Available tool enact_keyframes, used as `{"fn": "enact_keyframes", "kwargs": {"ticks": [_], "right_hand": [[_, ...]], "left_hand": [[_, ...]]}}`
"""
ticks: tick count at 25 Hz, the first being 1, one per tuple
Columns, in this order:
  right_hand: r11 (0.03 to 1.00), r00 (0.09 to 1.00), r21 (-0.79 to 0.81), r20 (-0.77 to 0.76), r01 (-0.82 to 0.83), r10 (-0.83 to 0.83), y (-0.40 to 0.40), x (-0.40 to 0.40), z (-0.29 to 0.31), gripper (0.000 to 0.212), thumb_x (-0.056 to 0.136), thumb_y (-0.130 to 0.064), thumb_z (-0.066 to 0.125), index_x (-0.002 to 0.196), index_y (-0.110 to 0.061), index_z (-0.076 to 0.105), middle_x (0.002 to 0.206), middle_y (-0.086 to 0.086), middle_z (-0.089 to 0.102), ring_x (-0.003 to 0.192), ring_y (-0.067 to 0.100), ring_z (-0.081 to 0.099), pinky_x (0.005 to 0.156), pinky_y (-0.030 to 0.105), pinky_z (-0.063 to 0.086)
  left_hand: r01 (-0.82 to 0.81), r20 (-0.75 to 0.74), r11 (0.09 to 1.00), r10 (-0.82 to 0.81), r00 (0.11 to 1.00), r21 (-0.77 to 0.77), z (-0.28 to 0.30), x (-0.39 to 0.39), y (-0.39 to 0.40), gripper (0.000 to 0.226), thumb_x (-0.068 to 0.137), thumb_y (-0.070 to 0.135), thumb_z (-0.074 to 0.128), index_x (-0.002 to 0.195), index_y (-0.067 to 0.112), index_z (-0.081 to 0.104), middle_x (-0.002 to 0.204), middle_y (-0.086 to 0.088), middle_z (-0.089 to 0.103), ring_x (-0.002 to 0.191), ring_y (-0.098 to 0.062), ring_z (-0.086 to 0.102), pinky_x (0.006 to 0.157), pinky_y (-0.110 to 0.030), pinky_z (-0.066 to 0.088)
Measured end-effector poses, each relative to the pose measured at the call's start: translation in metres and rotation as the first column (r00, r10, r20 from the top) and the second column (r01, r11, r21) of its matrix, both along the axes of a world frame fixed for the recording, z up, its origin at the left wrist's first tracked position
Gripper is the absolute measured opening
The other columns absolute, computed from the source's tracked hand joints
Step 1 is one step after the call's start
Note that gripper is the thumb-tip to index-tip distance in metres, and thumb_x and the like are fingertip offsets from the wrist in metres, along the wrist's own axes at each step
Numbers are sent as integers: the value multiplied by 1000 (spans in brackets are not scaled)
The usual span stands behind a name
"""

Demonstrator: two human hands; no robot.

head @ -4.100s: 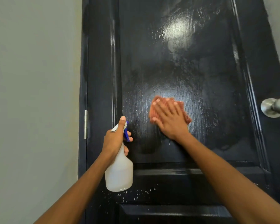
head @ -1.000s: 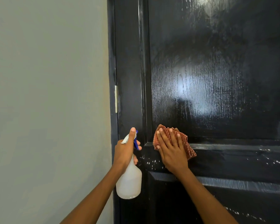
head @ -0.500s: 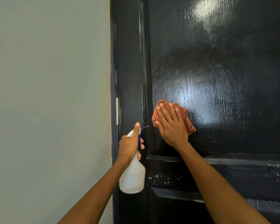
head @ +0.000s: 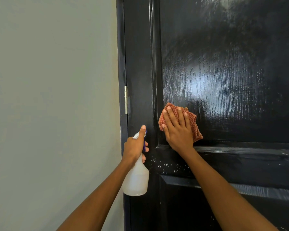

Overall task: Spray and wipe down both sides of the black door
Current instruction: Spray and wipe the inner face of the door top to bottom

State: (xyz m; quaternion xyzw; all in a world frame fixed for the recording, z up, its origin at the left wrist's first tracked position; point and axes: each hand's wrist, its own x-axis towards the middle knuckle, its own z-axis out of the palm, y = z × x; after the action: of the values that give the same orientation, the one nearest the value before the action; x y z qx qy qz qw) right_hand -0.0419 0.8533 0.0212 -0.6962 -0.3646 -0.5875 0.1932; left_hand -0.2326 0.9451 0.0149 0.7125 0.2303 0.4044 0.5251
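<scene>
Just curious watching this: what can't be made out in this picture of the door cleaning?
- Door: top, bottom, right edge cut off by the head view's frame; other side unseen.
- Cloth: mostly covered by the right hand.
- Spray bottle: trigger and nozzle largely hidden by the left hand.

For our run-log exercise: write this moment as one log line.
left hand: grips spray bottle | right hand: presses checked cloth flat on black door | droplets on rail below

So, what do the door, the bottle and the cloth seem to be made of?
Door: probably wood or wood-look moulding, glossy black paint; grain texture shows in the glare.
Bottle: translucent whitish plastic, it seems.
Cloth: woven fabric, orange check, creased.
</scene>
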Motion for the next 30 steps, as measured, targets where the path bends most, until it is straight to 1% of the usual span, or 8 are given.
{"fn": "enact_keyframes", "kwargs": {"ticks": [4,7,12,15,17,22,26,30], "right_hand": [[996,1000,-90,-2,-6,6,18,-10,-9,61,109,-43,32,164,-19,23,173,3,13,159,33,1,128,52,4],[989,997,-136,-47,-59,53,29,-14,-46,62,108,-44,33,163,-18,25,172,3,17,160,31,3,129,50,2],[957,997,-287,53,-38,55,11,-1,-122,61,105,-45,36,160,-18,34,167,7,32,157,31,19,127,51,11],[941,996,-336,64,-33,58,-2,2,-115,57,105,-44,39,157,-21,43,162,5,42,152,30,31,125,49,18],[949,998,-312,36,-42,56,-13,2,-113,56,105,-44,38,157,-22,43,161,3,43,151,29,32,125,48,19],[1000,993,-11,-115,-22,21,-27,-4,-146,58,107,-41,36,162,-22,31,168,2,30,156,33,21,127,50,10],[976,995,-197,-62,-92,81,14,-17,-129,65,101,-42,42,161,-21,29,167,5,31,154,33,22,127,49,3],[961,997,-265,-26,-83,79,15,-13,-126,69,98,-39,51,161,-19,29,166,7,33,154,31,24,128,46,2]], "left_hand": [[-5,26,1000,6,1000,-18,-17,-8,11,65,91,72,43,87,12,68,84,-14,73,60,-24,66,47,-27,54],[-2,55,999,5,998,-49,-29,-11,16,63,93,70,44,93,12,68,85,-14,73,60,-24,65,46,-25,53],[31,26,998,-30,999,-63,-44,-9,15,65,93,70,43,91,10,69,84,-14,72,59,-25,64,46,-25,53],[59,11,997,-58,998,-54,-48,-6,9,65,92,71,43,92,11,69,85,-14,72,59,-24,65,47,-26,53],[65,11,996,-65,998,-57,-49,-5,7,63,93,70,43,92,12,68,87,-14,72,60,-23,65,47,-25,53],[84,1,995,-84,996,-55,-52,-14,11,62,93,68,43,91,11,68,90,-17,73,56,-20,64,46,-24,52],[52,-14,998,-53,999,-33,-55,-18,16,65,92,70,43,92,10,69,89,-16,74,59,-24,65,47,-26,53],[56,-1,997,-56,998,-44,-51,-15,15,64,93,70,42,95,11,68,90,-15,74,57,-24,64,46,-25,53]]}}
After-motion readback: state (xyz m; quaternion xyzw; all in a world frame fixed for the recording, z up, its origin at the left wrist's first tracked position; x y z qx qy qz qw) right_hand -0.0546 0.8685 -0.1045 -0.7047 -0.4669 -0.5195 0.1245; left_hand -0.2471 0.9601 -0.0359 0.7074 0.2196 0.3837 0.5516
